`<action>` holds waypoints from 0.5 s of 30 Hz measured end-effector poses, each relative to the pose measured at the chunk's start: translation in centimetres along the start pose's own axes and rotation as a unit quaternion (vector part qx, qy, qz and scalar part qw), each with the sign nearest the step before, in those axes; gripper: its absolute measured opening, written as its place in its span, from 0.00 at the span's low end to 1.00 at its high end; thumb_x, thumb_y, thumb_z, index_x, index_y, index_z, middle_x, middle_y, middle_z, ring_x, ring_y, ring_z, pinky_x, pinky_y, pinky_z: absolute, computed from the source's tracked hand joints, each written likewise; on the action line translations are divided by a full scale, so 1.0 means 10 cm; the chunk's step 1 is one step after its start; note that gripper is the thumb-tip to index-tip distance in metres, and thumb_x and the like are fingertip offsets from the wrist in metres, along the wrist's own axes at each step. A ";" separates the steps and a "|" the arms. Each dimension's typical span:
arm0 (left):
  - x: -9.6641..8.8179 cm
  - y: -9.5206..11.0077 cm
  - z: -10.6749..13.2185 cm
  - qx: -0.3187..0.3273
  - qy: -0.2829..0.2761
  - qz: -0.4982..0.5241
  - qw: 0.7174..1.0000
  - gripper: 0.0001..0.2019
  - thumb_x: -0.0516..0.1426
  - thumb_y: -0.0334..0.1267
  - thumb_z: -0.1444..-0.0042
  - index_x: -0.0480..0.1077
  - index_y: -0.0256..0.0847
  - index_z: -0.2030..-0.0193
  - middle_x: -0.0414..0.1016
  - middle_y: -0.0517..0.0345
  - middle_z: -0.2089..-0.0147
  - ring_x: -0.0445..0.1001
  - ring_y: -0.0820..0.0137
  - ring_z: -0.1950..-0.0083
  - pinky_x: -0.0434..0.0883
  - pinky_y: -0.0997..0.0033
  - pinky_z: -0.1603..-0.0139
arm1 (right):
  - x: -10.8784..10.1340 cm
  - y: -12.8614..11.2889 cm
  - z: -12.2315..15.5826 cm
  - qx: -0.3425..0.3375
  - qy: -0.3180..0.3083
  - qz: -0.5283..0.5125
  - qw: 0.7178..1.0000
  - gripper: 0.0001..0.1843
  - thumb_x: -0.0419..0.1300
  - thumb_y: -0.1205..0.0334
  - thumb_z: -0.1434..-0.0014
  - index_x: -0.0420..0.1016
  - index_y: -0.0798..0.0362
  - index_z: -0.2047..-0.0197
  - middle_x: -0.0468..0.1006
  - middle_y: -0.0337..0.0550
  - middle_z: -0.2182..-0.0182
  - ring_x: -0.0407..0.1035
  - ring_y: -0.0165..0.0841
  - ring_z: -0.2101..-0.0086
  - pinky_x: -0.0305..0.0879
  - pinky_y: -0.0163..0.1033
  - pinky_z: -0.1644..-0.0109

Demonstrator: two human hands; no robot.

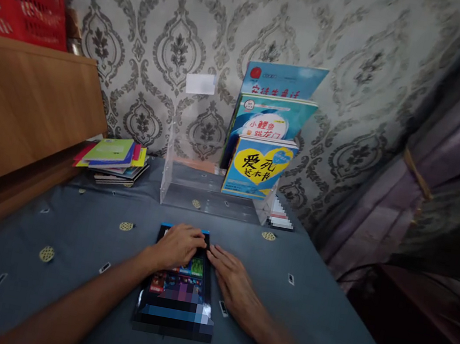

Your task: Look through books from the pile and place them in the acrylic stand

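L hand [179, 246]: your fingers half-curled, resting on dark book [167, 288], centre frame.
R hand [233, 279]: fingers flat, open, on book's rt edge.

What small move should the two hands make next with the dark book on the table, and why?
Probably grip the dark book at its far edge and lift it. The left hand and right hand rest on it, and the clear rack behind has free room beside its three standing books.
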State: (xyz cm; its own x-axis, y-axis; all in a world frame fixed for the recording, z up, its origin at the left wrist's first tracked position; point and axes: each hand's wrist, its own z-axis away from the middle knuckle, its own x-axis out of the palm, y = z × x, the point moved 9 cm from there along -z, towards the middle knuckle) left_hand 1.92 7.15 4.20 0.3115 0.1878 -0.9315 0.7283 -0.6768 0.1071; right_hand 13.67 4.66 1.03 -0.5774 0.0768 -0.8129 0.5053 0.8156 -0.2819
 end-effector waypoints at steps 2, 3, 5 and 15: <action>0.00 0.01 0.00 0.004 -0.013 0.000 1.000 0.15 0.53 0.27 0.40 0.78 0.42 0.54 0.79 0.52 0.50 0.77 0.64 0.52 0.72 0.64 0.49 | -0.01 -0.08 0.03 0.002 -0.021 0.001 1.000 0.27 0.48 0.72 0.35 0.68 0.50 0.35 0.73 0.51 0.39 0.66 0.41 0.39 0.69 0.54 0.39; 0.00 0.01 0.00 0.005 -0.018 0.001 1.000 0.15 0.53 0.27 0.40 0.78 0.42 0.54 0.79 0.52 0.51 0.77 0.64 0.52 0.72 0.64 0.48 | -0.02 -0.12 0.04 0.003 -0.028 0.000 1.000 0.27 0.48 0.72 0.35 0.68 0.50 0.35 0.73 0.51 0.40 0.66 0.42 0.39 0.69 0.54 0.39; 0.00 0.00 0.00 0.002 -0.025 0.002 1.000 0.16 0.52 0.26 0.40 0.78 0.43 0.52 0.79 0.52 0.50 0.77 0.64 0.51 0.71 0.62 0.47 | -0.03 -0.19 0.07 0.011 -0.053 -0.005 0.999 0.28 0.48 0.74 0.36 0.69 0.52 0.35 0.73 0.52 0.39 0.65 0.42 0.38 0.68 0.56 0.38; 0.02 -0.02 0.04 0.011 -0.046 0.020 0.999 0.20 0.51 0.27 0.39 0.76 0.44 0.45 0.77 0.52 0.45 0.76 0.64 0.46 0.70 0.60 0.44 | -0.14 -0.45 0.23 0.030 -0.096 -0.031 0.994 0.28 0.49 0.75 0.36 0.69 0.49 0.36 0.73 0.48 0.39 0.61 0.42 0.36 0.64 0.59 0.36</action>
State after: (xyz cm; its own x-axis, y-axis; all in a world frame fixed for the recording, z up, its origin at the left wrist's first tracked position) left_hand 1.57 7.03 3.85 0.2821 0.0945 -0.9547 0.7021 -0.6986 0.1382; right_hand 13.70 -0.39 2.27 -0.4786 -0.0874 -0.8737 0.5133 0.7794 -0.3592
